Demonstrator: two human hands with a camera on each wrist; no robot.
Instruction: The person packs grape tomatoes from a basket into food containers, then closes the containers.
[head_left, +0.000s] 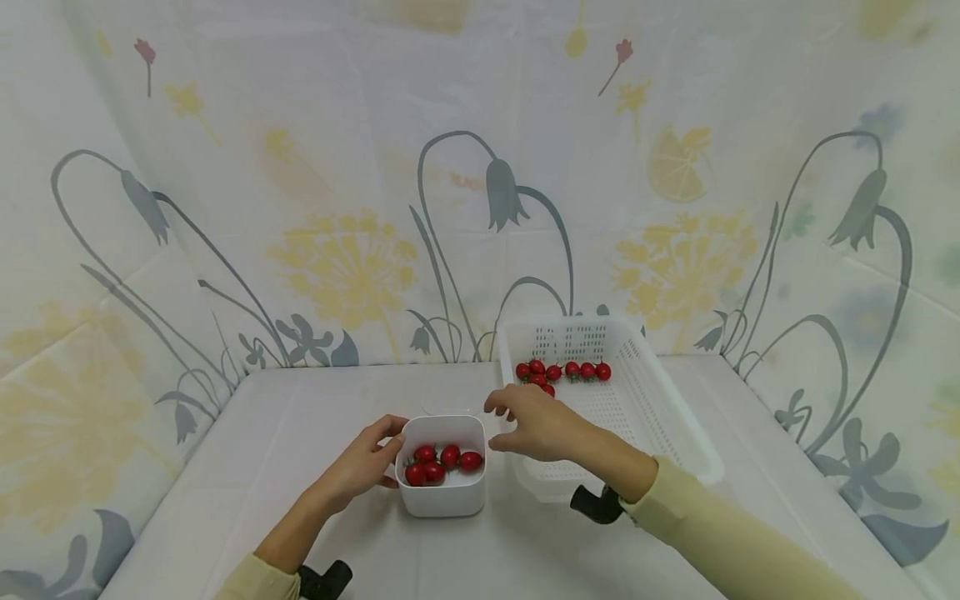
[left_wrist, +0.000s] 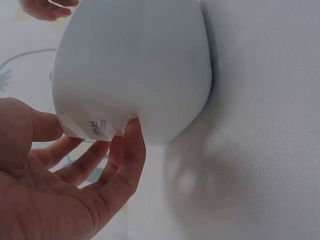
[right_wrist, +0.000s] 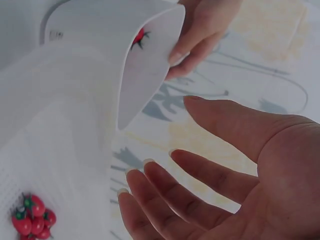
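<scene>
Fingers (left_wrist: 131, 160) of the left hand (head_left: 363, 462): bent against one white, round-cornered, open-topped plastic box (head_left: 442, 502), gripping its left side. Fingers of the right hand (head_left: 543, 423): apart, loosely bent, holding nothing, raised between the box and one white, perforated, rectangular plastic basket (head_left: 630, 417). Risk, as judged: a low sweep of the right hand could catch the box rim and, with a slack left grip, tip the contents; a hard pinch could bruise a fruit. Location: glossy red, round cherry tomatoes (head_left: 433, 472) inside the box, right of the left fingers, left of the right ones; further matching tomatoes (head_left: 588, 372) in the basket's far-left part, beyond the right fingers.
</scene>
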